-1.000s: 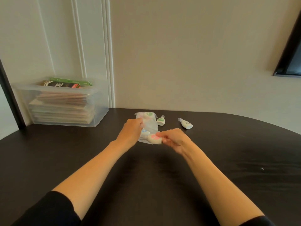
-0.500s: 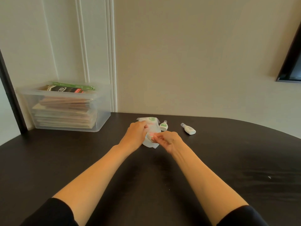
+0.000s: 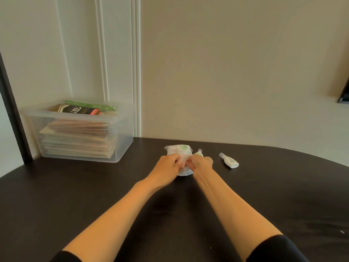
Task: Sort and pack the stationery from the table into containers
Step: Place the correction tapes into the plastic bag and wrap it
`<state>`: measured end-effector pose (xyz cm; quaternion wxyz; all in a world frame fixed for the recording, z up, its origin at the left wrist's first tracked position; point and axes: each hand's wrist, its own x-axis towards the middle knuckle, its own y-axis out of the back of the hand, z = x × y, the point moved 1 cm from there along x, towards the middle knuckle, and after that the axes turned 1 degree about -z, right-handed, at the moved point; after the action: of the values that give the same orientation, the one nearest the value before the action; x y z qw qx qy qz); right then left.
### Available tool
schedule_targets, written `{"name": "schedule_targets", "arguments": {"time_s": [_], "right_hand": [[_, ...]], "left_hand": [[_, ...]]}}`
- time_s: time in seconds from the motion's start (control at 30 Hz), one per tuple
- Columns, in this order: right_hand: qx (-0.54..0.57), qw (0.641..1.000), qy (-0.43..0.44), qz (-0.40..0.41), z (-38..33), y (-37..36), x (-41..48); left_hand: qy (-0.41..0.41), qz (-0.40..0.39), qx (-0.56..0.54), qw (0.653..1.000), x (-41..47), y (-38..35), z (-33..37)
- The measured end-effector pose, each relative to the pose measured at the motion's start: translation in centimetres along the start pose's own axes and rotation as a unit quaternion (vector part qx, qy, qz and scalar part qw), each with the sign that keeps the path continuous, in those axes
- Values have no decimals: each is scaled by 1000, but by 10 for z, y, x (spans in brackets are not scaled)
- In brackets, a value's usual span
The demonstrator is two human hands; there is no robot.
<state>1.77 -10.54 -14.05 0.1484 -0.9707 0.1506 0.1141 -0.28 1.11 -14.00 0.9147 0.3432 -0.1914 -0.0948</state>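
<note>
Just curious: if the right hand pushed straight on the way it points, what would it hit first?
Probably the bag, which the right hand touches, with the left hand alongside; depth is unclear.

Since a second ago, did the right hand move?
Yes. The right hand moved forward along the plastic bag, closer to the green-capped tube, and now sits right beside that tube.

Dark table (image 3: pixel 56 205), rounded far edge, top matte with a faint sheen. A few pale specks (image 3: pixel 342 232) on it near the right edge. Behind it, a plain cream wall (image 3: pixel 236 72). Vertical moulding strips (image 3: pixel 136 72) run down the wall to table level, left of centre. Dark upright post (image 3: pixel 13 114) at far left, leaning in the wide lens. Corner of a dark frame (image 3: pixel 344 95) at far right.
</note>
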Motion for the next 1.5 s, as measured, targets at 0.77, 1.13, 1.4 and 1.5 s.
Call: {"name": "schedule_targets", "arguments": {"time_s": [0.77,1.13,1.4,1.5], "right_hand": [[-286,951,106,-40,-8,27,33],[-422,869,235,-105,10,49,22],[-344,893,234,-170,12,62,4],[-270,918,211,-199,15,60,-5]], "left_hand": [[177,108,-44,977,44,-13,-30],[90,-7,11,996,25,-22,-51],[41,-20,44,998,-1,-5,-37],[12,48,116,992,-5,-9,-27]]}}
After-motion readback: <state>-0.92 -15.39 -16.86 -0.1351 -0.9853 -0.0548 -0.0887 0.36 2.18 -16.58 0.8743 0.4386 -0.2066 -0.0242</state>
